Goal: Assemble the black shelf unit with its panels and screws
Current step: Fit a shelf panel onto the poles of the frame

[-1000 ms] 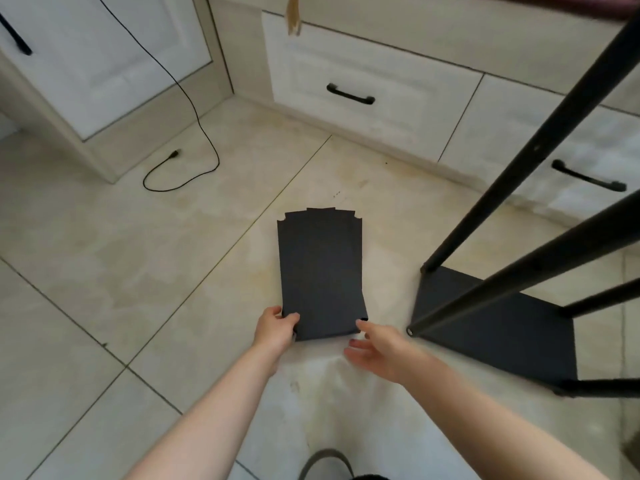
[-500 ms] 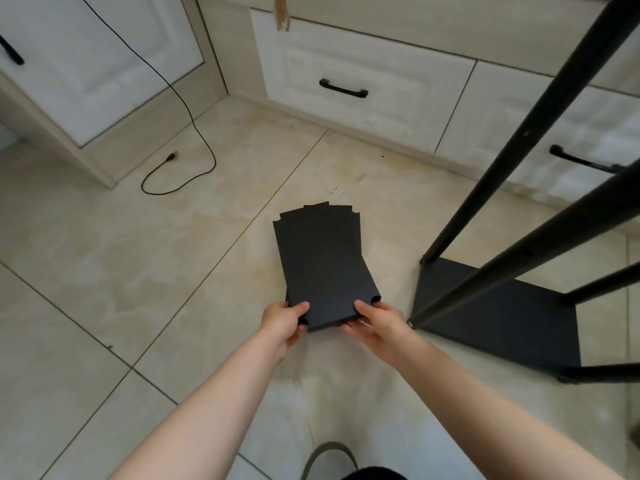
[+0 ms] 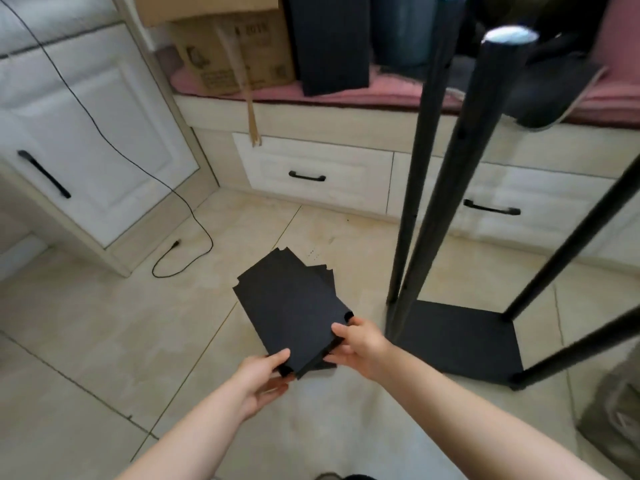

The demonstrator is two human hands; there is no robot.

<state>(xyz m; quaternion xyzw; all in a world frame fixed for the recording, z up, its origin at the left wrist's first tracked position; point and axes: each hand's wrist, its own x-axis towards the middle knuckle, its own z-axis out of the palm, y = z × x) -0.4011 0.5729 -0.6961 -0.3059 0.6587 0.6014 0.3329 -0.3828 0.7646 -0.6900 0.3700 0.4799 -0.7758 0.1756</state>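
A black shelf panel (image 3: 291, 306) with notched corners is lifted and tilted above the floor, over more black panels (image 3: 327, 277) lying beneath it. My left hand (image 3: 265, 375) grips its near left corner, thumb on top. My right hand (image 3: 356, 341) pinches its near right edge by the notch. To the right stands the partly built shelf unit: a black base panel (image 3: 460, 341) on the floor with black poles (image 3: 446, 202) rising from its corners.
White drawers (image 3: 311, 168) with black handles line the back, and a white cabinet (image 3: 86, 140) stands at the left. A black cable (image 3: 194, 251) trails over the tiles. On the pink cushion above sit a cardboard box (image 3: 235, 53) and more black panels (image 3: 329, 43).
Both hands have taken hold of the top panel's near end and raised it off the stack, turning it to the left. The view has tilted up, showing the bench top.
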